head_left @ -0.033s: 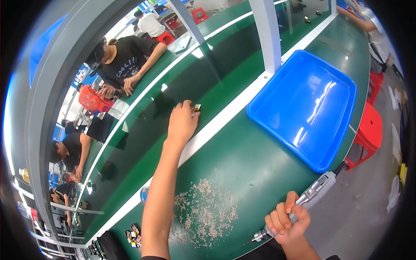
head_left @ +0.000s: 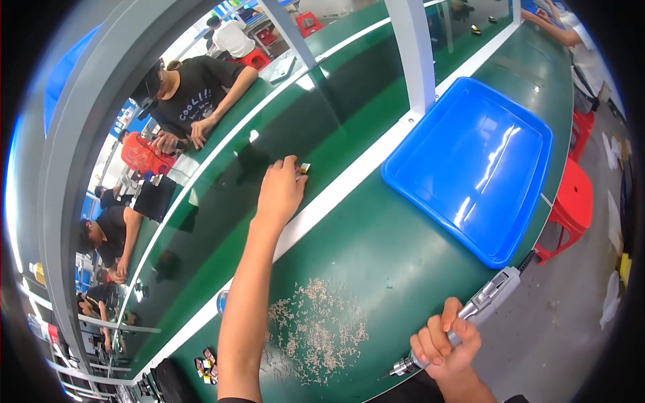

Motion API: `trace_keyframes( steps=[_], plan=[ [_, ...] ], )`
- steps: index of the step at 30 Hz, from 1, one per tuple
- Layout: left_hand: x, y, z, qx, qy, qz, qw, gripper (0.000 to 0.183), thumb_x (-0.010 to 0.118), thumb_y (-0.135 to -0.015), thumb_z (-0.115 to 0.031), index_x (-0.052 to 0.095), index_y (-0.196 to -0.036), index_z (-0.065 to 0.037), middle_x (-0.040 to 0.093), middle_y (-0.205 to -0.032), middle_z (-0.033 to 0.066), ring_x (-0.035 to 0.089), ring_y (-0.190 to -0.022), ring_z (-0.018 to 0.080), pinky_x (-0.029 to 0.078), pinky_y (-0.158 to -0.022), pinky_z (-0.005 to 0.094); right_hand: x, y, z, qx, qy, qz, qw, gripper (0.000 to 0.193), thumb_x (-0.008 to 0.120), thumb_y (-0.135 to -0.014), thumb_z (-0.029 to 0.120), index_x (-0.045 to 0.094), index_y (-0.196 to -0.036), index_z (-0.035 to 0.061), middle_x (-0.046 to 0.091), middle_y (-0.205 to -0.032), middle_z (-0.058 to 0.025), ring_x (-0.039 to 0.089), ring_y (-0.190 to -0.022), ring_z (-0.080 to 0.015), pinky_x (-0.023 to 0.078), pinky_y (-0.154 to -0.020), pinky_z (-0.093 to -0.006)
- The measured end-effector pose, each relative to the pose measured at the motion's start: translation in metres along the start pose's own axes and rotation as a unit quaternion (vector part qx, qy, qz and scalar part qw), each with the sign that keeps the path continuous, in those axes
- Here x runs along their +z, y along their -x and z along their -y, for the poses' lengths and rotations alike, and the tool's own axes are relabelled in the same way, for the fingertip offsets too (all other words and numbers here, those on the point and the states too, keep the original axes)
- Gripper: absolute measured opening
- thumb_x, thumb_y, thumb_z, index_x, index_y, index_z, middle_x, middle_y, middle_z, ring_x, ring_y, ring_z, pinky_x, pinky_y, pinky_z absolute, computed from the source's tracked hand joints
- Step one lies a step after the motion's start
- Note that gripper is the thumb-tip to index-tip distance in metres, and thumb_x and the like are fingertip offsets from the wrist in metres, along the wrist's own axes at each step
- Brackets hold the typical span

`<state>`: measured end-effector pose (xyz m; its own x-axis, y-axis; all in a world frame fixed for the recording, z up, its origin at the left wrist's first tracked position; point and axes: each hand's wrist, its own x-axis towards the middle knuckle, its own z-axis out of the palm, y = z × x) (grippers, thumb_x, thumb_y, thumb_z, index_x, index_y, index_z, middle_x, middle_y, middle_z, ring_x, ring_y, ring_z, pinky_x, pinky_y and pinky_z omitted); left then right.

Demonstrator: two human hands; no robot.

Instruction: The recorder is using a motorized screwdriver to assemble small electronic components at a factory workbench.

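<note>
My left hand [head_left: 282, 189] reaches out over the dark green belt beyond the white rail. Its fingers are closed on a small part [head_left: 305, 168] with black, yellow and pale areas, mostly hidden by the hand. At the lower right, my right hand [head_left: 443, 341] is wrapped round a grey electric screwdriver [head_left: 480, 299], its cord running off the back end. The screwdriver's bit points left, over the near edge of the table. Many tiny screws [head_left: 322, 329] lie scattered on the green tabletop between my forearms.
A blue tray [head_left: 457, 168] rests on the table at the right. Several small dark parts [head_left: 207, 366] lie left of my left forearm. A grey upright post [head_left: 411, 54] stands behind the tray. Red stools [head_left: 571, 201] stand at the right. People sit across the belt.
My left hand and forearm have shifted very slightly left, with the small part. My right hand and the screwdriver stay where they were.
</note>
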<state>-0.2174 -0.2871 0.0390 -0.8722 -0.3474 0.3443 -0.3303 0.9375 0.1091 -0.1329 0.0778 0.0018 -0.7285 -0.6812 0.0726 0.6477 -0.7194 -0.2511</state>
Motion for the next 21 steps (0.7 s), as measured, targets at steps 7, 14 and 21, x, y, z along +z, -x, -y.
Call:
trace_keyframes(
  steps=[7, 14, 21],
  plan=[
    [-0.033, 0.064, -0.055, 0.14, 0.133, 0.007, 0.981, 0.029, 0.069, -0.081, -0.006, 0.062, -0.109, 0.001, 0.064, -0.105, 0.0158, 0.062, -0.094, 0.0299, 0.051, -0.082, 0.037, 0.007, 0.035, 0.011, 0.019, -0.023, -0.03, 0.999, 0.015, 0.049, -0.094, 0.024, 0.049, -0.089, 0.0092, 0.04, -0.054, -0.002, 0.041, -0.045, -0.0141, 0.039, -0.055, -0.0331],
    [-0.074, 0.191, -0.146, 0.269, 0.265, 0.147, 0.914, 0.045, 0.077, -0.069, -0.001, 0.059, -0.11, 0.003, 0.061, -0.113, 0.0162, 0.061, -0.095, 0.0333, 0.051, -0.082, 0.0382, 0.008, 0.044, 0.015, 0.058, -0.003, -0.047, 0.997, 0.017, 0.045, -0.095, 0.024, 0.046, -0.089, 0.0082, 0.04, -0.053, 0.0007, 0.04, -0.042, -0.012, 0.04, -0.052, -0.0304],
    [-0.053, 0.206, -0.16, 0.299, 0.288, 0.111, 0.903, 0.04, 0.072, -0.07, 0.001, 0.057, -0.106, 0.008, 0.059, -0.109, 0.0174, 0.059, -0.094, 0.0327, 0.051, -0.077, 0.0408, 0.001, 0.048, 0.001, 0.037, -0.002, -0.049, 0.998, 0.011, 0.046, -0.095, 0.015, 0.052, -0.092, 0.006, 0.042, -0.052, -0.0013, 0.041, -0.042, -0.0128, 0.036, -0.046, -0.0281]
  ],
)
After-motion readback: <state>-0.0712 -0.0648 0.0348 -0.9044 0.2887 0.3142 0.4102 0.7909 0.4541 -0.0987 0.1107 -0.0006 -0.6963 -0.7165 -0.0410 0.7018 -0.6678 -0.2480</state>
